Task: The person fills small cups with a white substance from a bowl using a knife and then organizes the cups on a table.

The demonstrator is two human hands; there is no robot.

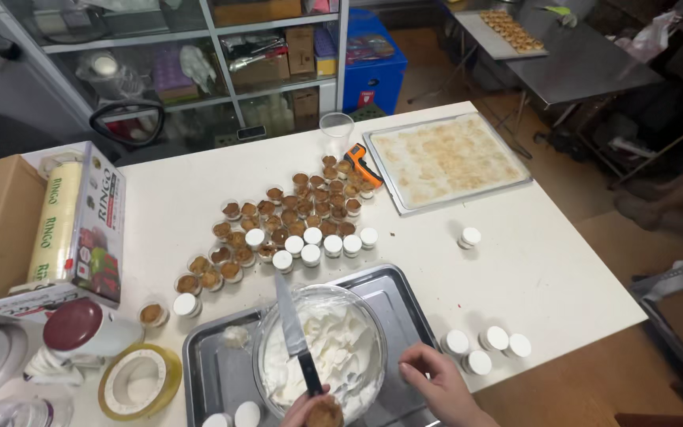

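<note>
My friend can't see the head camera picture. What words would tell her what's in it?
A left hand holds a small filled cup and a knife over a glass bowl of white cream on a metal tray, right hand beside the bowl. Many small dessert cups cover the white table.

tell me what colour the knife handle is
Black. The knife handle shows best in the head view, above the left hand.

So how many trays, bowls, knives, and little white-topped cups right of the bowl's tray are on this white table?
Flat metal trays: 2
Clear glass bowl of white cream: 1
Black-handled knife: 1
Small white-topped cups right of the bowl's tray: 5
Total: 9
</note>
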